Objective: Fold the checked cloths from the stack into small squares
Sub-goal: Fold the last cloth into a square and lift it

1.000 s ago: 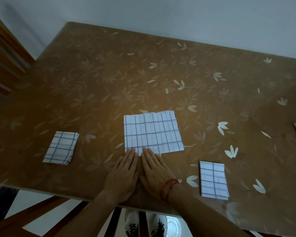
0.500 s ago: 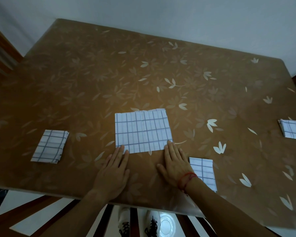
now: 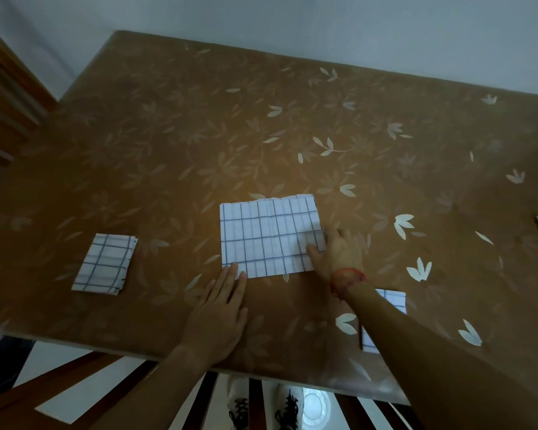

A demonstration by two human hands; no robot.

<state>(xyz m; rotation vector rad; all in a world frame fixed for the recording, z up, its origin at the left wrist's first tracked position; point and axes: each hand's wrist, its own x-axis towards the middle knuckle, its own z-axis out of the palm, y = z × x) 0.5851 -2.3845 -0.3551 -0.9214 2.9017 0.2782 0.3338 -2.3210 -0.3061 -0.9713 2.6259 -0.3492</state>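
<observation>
Grip on the left is slack: the left hand (image 3: 218, 311) lies flat, straight fingertips touching the near corner of the thin, creased rectangular checked cloth (image 3: 267, 237) on the glossy leaf-printed tabletop (image 3: 199, 135). Just beyond, the blurred right hand (image 3: 339, 256) pinches its right edge, thumb on top.

A rectangular table (image 3: 292, 119) fills most of the view, under a glossy brown cover printed with pale and cream leaf sprigs. Its far edge meets a plain, pale grey-blue wall (image 3: 323, 23). At the left stands orange-brown panelled woodwork (image 3: 7, 97), a door or a cupboard; which one cannot be told. Below the table's near edge, dark brown wooden bars (image 3: 84, 380) cross above a white floor (image 3: 56, 405). The room is dim, with a soft, warm sheen on the middle of the table cover.
</observation>
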